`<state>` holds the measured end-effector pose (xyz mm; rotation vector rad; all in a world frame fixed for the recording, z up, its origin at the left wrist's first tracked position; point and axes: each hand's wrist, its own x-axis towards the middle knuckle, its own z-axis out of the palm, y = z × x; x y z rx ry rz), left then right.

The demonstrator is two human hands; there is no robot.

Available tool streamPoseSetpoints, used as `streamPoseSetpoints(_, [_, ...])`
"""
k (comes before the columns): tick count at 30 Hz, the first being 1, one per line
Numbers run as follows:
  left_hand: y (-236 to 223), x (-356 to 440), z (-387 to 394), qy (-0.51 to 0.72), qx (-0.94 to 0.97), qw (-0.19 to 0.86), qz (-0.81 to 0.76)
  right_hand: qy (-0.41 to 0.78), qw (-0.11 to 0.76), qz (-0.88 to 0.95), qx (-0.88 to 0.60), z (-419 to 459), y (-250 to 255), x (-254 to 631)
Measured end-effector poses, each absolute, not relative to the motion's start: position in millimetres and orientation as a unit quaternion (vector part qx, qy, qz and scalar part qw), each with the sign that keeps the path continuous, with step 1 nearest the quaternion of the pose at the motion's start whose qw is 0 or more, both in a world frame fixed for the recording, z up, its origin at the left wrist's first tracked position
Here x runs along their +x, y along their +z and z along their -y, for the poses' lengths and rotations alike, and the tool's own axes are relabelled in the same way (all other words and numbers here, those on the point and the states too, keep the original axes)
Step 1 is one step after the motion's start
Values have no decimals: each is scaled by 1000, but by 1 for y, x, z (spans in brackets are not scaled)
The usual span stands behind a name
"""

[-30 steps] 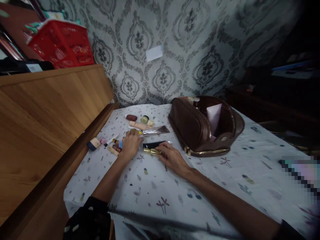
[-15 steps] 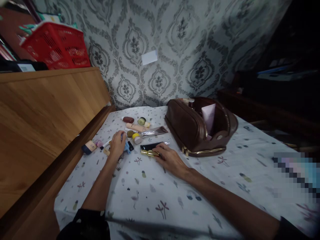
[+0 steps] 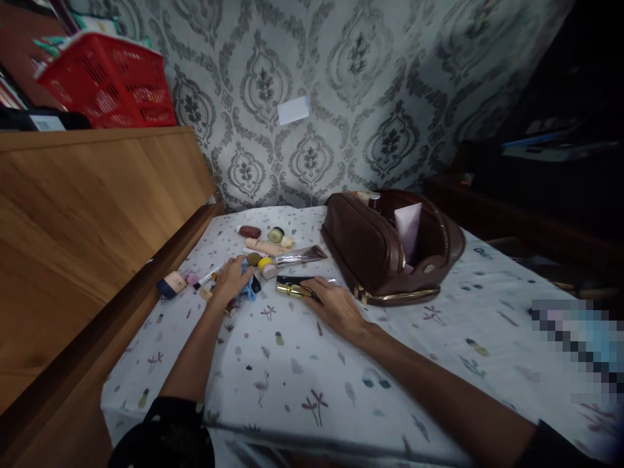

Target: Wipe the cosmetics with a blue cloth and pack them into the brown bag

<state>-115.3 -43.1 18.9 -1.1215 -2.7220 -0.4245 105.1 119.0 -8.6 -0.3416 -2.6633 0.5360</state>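
Observation:
My left hand is low over a cluster of small cosmetics, its fingers curled at a crumpled light-blue cloth. The fingertips are partly hidden. My right hand grips a slim gold-capped cosmetic tube, which points left. Just behind it, a flat black tube lies partly under the fingers. Close by are a jar with a yellow lid, a silvery squeeze tube and a beige tube. An open brown cosmetic bag stands to the right with a pink tube inside.
A beige bottle with a dark cap lies at the table's left edge, beside a wooden cabinet. On that cabinet sits a red basket. Patterned wallpaper rises behind the table. A blurred-out object is at far right.
My left hand has shifted slightly, and more of the blue cloth shows by its fingertips. My right hand keeps the gold-capped tube, now a little higher and further right.

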Motion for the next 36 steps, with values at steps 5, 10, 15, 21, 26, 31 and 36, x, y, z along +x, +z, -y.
streamPoseSetpoints(5, [27, -99, 41, -131, -363, 107, 916, 184, 215, 947, -152, -122, -9, 104])
streamPoseSetpoints(10, [33, -79, 35, -104, -379, 96, 915, 186, 234, 946, -124, -116, -8, 109])
streamPoseSetpoints(15, [34, -65, 31, -118, -418, 69, 898, 201, 214, 955, -29, -104, -8, 116])
streamPoseSetpoints(21, [36, -61, 34, -180, -462, 50, 867, 205, 167, 962, -65, -97, -8, 117])
streamPoseSetpoints(26, [39, -36, 33, -312, -431, 123, 838, 218, 167, 960, -49, -96, -5, 117])
streamPoseSetpoints(31, [28, 1, 18, -254, -601, 70, 754, 210, 166, 961, -63, -97, -10, 115])
streamPoseSetpoints(36, [26, -5, 16, -146, -592, 21, 792, 220, 168, 960, -40, -100, -12, 116])
